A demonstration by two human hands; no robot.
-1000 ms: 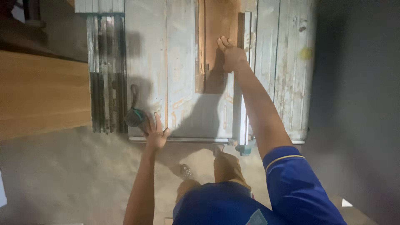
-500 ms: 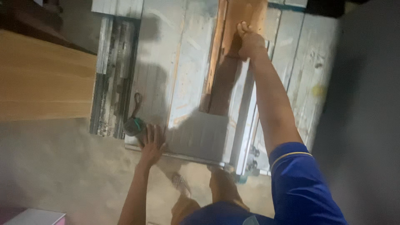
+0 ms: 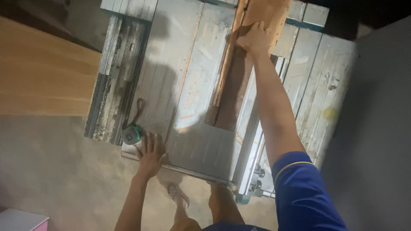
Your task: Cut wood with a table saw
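Wooden board (image 3: pixel 252 51) lies on the grey saw table (image 3: pixel 192 85), right hand (image 3: pixel 253 39) pressing flat, left hand (image 3: pixel 150 152) spread open at its edge.

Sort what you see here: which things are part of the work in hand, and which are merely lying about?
In use:
- wooden board, pressed by the right hand
- saw table, with the left hand flat on its near edge

Lying about:
- tape measure beside the left hand
- large wooden panel at the left
- pale box on the floor

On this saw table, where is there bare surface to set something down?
Bare metal lies between the left hand and the wooden board, and right of the outstretched arm on the table. It is crowded at the near-left corner, where the tape measure sits beside that hand, and under the right hand.
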